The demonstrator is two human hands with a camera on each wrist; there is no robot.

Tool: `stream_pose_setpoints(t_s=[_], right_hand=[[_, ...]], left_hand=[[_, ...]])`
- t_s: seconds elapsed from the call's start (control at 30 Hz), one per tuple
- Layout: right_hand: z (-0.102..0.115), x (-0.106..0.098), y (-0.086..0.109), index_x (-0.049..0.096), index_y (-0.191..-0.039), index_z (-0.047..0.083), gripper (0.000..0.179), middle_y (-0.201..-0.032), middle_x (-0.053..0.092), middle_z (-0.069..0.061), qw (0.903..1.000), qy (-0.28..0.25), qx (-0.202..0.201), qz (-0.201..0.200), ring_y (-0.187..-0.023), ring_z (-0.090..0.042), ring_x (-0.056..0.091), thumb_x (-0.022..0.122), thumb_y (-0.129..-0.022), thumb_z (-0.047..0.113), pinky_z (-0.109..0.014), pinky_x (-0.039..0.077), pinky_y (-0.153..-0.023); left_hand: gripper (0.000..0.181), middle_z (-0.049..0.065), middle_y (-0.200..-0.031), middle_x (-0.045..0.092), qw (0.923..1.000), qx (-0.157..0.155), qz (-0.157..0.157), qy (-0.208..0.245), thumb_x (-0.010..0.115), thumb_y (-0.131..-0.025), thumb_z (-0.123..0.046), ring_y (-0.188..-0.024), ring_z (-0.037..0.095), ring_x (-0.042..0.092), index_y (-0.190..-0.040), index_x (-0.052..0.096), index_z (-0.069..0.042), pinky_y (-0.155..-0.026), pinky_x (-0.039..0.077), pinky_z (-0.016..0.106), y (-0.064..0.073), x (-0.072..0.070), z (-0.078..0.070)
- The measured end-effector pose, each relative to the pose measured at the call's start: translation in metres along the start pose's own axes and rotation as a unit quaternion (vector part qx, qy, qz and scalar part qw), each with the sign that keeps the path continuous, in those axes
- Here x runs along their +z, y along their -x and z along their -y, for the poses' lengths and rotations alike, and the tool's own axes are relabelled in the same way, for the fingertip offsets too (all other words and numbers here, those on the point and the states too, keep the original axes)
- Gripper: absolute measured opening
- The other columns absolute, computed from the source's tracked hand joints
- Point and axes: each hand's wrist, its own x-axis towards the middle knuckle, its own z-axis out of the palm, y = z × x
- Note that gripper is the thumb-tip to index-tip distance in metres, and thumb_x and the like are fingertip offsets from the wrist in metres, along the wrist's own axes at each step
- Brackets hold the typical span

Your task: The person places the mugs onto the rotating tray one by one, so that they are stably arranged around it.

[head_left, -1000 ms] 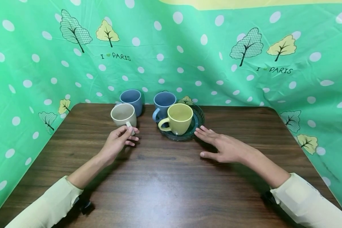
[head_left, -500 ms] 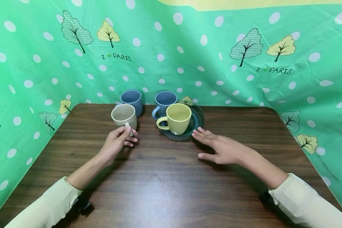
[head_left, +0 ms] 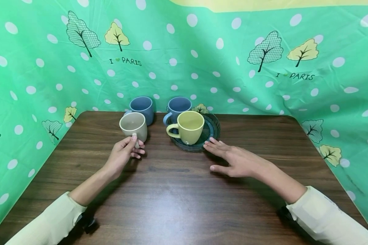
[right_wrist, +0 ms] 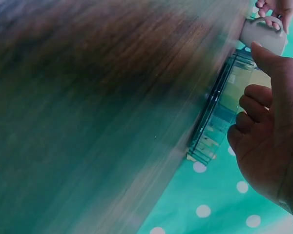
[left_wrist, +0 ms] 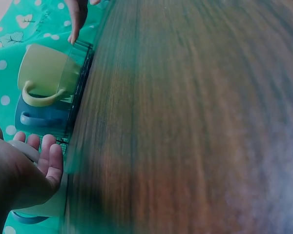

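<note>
My left hand (head_left: 122, 152) pinches the handle of a pale grey mug (head_left: 133, 126), which stands upright at the left of the group. My right hand (head_left: 239, 159) has its fingers extended, with the fingertips at the near right rim of a round, see-through teal tray (head_left: 214, 131); whether they press on it I cannot tell. Inside the tray stand a yellow mug (head_left: 190, 127) and, behind it, a blue mug (head_left: 179, 104), both with handles toward the left. In the right wrist view, my thumb and palm partly cover the tray's wall (right_wrist: 210, 124).
Another blue mug (head_left: 141, 108) stands just behind the grey one. The dark wooden table (head_left: 178, 204) ends at a green dotted cloth (head_left: 214, 61) hanging along the back and sides.
The yellow mug has shifted left and the blue mug in the tray slightly right. The right hand has slid left along the rim. The grey mug's handle has swung left with the left hand.
</note>
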Motion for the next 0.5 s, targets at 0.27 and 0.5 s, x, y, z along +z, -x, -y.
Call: stream_pose_setpoints(t_s=[0.27,0.5], right_hand=[[0.0012,0.0012,-0.0022,0.041,-0.176,0.017,0.077,-0.185,0.035,-0.011,1.0,-0.004,-0.001,0.002,-0.172,-0.04,0.032,0.07,-0.112,0.048,-0.066,0.039,-0.135],[0.002,0.0018,-0.0034,0.041,-0.176,0.016,0.076,-0.185,0.036,-0.012,0.9999,-0.014,-0.002,0.003,-0.171,-0.041,0.034,0.071,-0.112,0.044,-0.067,0.041,-0.133]], left_hand=[[0.04,-0.005,-0.102,0.075,1.0,-0.002,-0.005,0.004,0.048,-0.123,-0.037,-0.089,0.009,0.074,-0.109,0.071,-0.008,-0.079,0.064,0.027,0.0033,-0.0031,-0.0004],[0.036,-0.008,-0.096,0.07,0.9995,0.0,-0.023,0.02,0.05,-0.123,-0.034,-0.083,0.008,0.067,-0.103,0.07,-0.011,-0.071,0.058,0.023,0.0046,-0.0044,0.002]])
